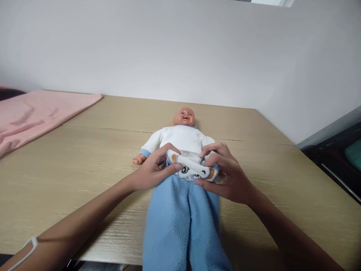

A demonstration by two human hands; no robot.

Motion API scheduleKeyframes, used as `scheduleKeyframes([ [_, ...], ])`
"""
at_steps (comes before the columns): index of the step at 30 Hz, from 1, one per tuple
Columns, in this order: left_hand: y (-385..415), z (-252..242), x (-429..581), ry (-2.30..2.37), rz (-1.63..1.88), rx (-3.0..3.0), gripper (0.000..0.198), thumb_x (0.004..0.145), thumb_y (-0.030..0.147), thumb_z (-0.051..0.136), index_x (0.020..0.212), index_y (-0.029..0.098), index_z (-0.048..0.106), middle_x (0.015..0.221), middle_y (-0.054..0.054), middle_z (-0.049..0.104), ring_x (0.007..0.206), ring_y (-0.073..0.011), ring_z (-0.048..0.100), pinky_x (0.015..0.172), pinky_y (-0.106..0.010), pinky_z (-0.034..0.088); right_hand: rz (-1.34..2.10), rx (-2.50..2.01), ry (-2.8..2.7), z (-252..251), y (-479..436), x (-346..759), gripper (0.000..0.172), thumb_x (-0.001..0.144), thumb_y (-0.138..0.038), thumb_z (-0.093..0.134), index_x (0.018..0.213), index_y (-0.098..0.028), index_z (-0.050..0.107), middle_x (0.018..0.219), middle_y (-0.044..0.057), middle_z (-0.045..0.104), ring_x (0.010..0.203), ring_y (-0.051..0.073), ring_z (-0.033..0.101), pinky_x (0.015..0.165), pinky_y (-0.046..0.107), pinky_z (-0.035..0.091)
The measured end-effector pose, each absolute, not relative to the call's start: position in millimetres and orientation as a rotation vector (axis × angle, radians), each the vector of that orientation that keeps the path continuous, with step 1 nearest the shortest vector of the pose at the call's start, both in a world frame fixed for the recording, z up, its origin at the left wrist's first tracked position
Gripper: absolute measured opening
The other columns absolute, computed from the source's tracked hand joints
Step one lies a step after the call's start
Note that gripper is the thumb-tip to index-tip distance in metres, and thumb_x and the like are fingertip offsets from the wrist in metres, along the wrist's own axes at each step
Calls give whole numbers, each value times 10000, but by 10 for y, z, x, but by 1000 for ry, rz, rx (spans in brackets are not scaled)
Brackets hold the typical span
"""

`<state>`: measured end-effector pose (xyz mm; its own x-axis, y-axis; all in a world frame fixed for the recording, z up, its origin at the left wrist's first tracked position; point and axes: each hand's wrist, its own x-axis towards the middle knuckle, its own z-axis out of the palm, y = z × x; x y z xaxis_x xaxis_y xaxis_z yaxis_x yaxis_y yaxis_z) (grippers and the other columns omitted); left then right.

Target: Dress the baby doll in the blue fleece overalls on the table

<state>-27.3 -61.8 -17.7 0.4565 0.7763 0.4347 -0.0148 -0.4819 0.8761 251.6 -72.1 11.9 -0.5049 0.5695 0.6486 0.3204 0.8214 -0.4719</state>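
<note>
A bald baby doll (184, 116) lies on its back with its head pointing away from me. It wears a white top (180, 136) with blue cuffs and fluffy blue trousers (172, 210). At its waist a folded band of white fabric (194, 165) shows an animal face with orange patches; it looks like the top's hem, bunched over the trousers. My left hand (153, 169) pinches the left end of this fold, thumb on the front. My right hand (225, 171) grips its right end between thumb and fingers. The doll's hand on the right is mostly hidden behind my fingers.
The doll rests on a light wooden table (93, 158) with a seam across it. A pink cloth (34, 116) is spread at the left. Behind stands a pale wall (169, 49). A dark object (335, 158) stands past the table's right edge.
</note>
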Motion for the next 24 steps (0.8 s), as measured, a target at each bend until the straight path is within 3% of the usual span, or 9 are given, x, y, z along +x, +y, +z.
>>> scheduleKeyframes([
  [3,-595,-222,-293,624,1148,1772,378,1025,489,806,919,197,590,783,60,476,661,-99,439,587,-215,370,386,-464,-2062,57,-700,2529,312,917,-165,880,872,-273,591,1045,32,747,955,226,717,924,410,595],
  [7,-573,-171,-359,513,981,1811,406,876,497,957,1001,182,734,883,7,653,801,-150,606,712,-235,493,631,-711,-1961,0,-694,2527,279,1013,-263,811,943,-275,541,921,-14,719,722,150,651,649,278,509],
  [10,-583,-59,-405,557,784,1894,401,853,403,988,1130,202,778,984,-18,759,917,-199,702,845,-278,566,956,-969,-1979,41,-697,2533,283,1035,-398,800,1151,-269,576,842,-59,671,640,124,577,609,248,471],
  [12,-590,-4,-418,564,713,1973,382,873,377,969,1153,198,780,1004,-28,784,938,-215,720,887,-303,578,1169,-1024,-2038,97,-693,2552,445,986,-460,860,1291,-247,615,869,-57,672,663,119,567,622,238,479],
  [15,-596,-7,-398,569,733,2008,322,944,391,904,1144,180,766,1035,-45,783,949,-210,710,877,-300,568,1374,-990,-2125,155,-692,2580,464,888,-521,943,1142,-198,728,838,-50,640,683,115,538,609,230,458],
  [18,-608,-88,-347,579,906,1876,264,991,352,864,1136,183,722,1028,-30,737,904,-158,673,810,-249,533,1437,-879,-2157,140,-723,2570,439,854,-543,964,958,-187,729,810,-32,680,702,133,592,649,250,501],
  [21,-611,-153,-319,563,1062,1760,269,990,336,867,1100,194,666,914,25,632,768,-105,568,697,-209,458,1311,-873,-2152,76,-773,2535,437,937,-552,887,1165,-204,751,994,32,780,889,215,715,845,331,610],
  [24,-588,-134,-356,632,1026,1811,322,996,431,849,1113,196,663,922,30,559,781,-116,511,696,-227,426,1140,-1030,-2072,13,-807,2519,507,1059,-635,708,1385,-246,710,1197,79,790,1203,308,718,1142,443,575],
])
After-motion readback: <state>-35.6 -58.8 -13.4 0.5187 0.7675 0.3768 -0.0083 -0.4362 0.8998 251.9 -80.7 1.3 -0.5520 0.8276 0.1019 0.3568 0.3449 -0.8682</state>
